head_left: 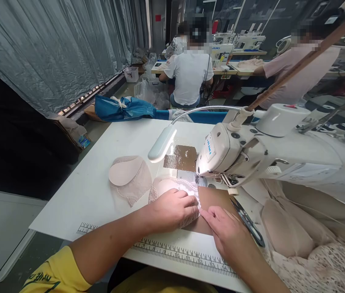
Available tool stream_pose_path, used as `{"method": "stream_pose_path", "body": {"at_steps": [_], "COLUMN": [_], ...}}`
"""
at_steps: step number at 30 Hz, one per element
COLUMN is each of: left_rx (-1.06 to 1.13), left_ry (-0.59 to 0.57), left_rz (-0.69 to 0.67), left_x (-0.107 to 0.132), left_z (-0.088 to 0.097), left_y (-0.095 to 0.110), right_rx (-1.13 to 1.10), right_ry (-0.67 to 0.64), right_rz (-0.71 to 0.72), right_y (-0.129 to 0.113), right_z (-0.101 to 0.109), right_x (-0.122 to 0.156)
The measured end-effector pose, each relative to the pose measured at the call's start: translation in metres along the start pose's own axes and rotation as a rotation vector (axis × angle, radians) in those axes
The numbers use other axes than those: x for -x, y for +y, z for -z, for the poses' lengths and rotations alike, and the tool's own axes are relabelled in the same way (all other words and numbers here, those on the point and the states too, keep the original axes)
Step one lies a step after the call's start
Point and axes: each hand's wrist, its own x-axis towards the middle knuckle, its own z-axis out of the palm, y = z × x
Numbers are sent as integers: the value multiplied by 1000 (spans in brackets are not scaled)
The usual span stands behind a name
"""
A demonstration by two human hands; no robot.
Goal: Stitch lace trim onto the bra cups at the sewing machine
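Note:
A pale pink lace bra cup [163,186] lies at the sewing machine's needle area, partly covered by my hands. My left hand [176,207] rests on top of it, fingers curled together and pressing the lace. At the cup's right edge, the fingertips of my right hand [229,230] pinch the fabric close to my left fingers. The white sewing machine [221,152] stands just beyond, its needle hidden behind the head. Black thread snips [248,224] lie beside my right hand. Another lace cup [131,177] sits to the left on the table.
A bendable lamp [162,143] lights the work. Brown patches [186,156] and a printed ruler [172,250] mark the white table [89,179]. Beige cups and lace fabric [291,228] pile up at right. Two persons in light shirts sit ahead; a blue bundle [123,109] lies beyond the table.

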Motion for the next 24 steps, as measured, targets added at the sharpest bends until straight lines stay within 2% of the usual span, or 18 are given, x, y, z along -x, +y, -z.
{"method": "stream_pose_path", "body": {"at_steps": [6, 12, 18, 24], "left_rx": [16, 0, -3, 43], "left_ry": [-22, 13, 65, 69], "left_rz": [103, 84, 43, 84], "left_x": [-5, -7, -11, -10], "left_z": [0, -10, -12, -8], "left_y": [5, 3, 0, -7], "right_rx": [25, 13, -18, -29], "right_ry": [16, 109, 106, 23], "right_rz": [-25, -12, -59, -49], "right_y": [-2, -5, -3, -1], "right_z": [-3, -3, -10, -3], "right_x": [3, 0, 1, -7]}}
